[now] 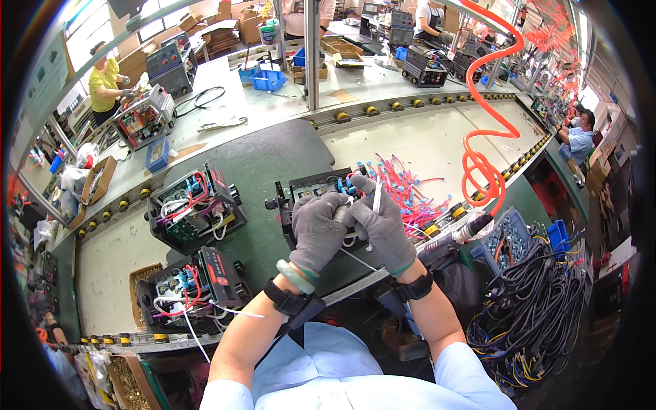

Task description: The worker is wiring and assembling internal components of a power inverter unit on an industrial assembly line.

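Both hands wear grey work gloves and meet over a dark electrical unit (294,188) with its innards exposed. My left hand (318,232) is closed, its fingertips pinched on something small that the glove mostly hides. Against it, my right hand (388,232) is closed too, and a white strip (377,195) sticks up between its fingers. Below the hands a thin white cable tie tail (359,258) slants out toward the bench edge. Just beyond my right hand lies a heap of red wires (403,184) with blue terminals.
To the left stand two similar open units, one farther (195,205) and one nearer (191,287). An orange coiled air hose (482,157) hangs at right, by a power driver (447,246). Beyond are a blue parts bin (509,239) and black cables (533,301). Other people work around the line.
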Tool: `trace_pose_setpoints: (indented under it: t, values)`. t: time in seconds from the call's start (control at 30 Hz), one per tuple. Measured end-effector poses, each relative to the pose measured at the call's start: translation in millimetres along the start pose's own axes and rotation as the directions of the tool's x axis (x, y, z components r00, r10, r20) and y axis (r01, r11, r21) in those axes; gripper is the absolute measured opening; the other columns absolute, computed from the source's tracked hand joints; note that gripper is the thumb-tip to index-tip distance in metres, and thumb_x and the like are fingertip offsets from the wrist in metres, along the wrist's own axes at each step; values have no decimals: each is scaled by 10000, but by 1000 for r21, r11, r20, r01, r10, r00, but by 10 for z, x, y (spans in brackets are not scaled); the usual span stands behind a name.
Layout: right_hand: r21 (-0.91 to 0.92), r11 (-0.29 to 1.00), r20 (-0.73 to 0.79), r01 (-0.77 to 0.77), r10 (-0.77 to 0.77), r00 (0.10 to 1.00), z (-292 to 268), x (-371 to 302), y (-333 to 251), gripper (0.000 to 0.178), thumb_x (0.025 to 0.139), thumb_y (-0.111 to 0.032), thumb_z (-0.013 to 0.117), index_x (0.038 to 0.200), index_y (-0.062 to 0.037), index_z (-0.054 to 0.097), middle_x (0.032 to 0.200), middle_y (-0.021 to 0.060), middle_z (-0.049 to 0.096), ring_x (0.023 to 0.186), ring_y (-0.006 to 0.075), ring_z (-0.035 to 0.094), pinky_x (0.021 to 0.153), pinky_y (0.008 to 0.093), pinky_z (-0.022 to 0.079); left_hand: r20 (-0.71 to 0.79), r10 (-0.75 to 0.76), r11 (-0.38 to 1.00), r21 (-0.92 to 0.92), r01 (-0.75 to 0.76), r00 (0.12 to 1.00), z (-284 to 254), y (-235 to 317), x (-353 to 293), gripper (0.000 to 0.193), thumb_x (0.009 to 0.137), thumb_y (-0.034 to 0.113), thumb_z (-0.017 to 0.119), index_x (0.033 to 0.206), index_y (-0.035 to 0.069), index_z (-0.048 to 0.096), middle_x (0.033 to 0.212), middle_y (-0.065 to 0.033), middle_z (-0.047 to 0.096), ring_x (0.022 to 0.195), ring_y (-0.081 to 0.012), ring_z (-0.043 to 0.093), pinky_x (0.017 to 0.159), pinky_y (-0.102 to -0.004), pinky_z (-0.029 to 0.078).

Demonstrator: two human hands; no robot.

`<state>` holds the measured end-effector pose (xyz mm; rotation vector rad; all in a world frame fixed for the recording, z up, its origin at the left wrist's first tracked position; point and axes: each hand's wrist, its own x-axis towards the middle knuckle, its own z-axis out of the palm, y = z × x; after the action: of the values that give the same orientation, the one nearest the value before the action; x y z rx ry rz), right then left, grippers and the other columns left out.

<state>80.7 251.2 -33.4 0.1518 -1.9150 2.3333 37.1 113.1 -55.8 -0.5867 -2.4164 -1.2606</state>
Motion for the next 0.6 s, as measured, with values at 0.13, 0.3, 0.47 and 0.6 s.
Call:
trace_pose_setpoints:
  t: [0.13,0.3,0.47,0.6]
  values:
    - [27,994,-37,-103,104,994,21,22,-43,421,927,-35,540,1340,7,470,806,21,621,604,40,533,540,200,449,-20,29,1000,-4,-29,999,-6,-2,6,150,802,180,720,936,123,757,816,-79,719,821,-259,645,856,-363,461]
    - [-223,975,-134,2,-33,990,-5,159,259,339,893,-41,555,1226,27,552,863,70,652,677,107,606,620,268,508,-7,53,998,-21,-53,999,-43,3,14,137,806,123,690,926,118,757,845,-85,728,830,-262,657,878,-368,455]
    - [-701,703,-118,125,-287,951,83,140,274,319,861,-59,580,1172,14,590,910,191,699,762,253,697,682,354,544,-41,218,976,15,-218,975,-17,-99,-36,132,801,99,677,930,111,706,864,-105,704,853,-290,677,872,-402,468]
    - [-818,529,13,227,-377,926,52,55,188,277,845,-41,592,1118,-23,637,934,211,686,830,373,687,693,425,535,-55,155,988,-10,-155,986,64,-148,-39,105,814,146,660,914,124,677,819,-106,677,823,-314,664,869,-420,470]
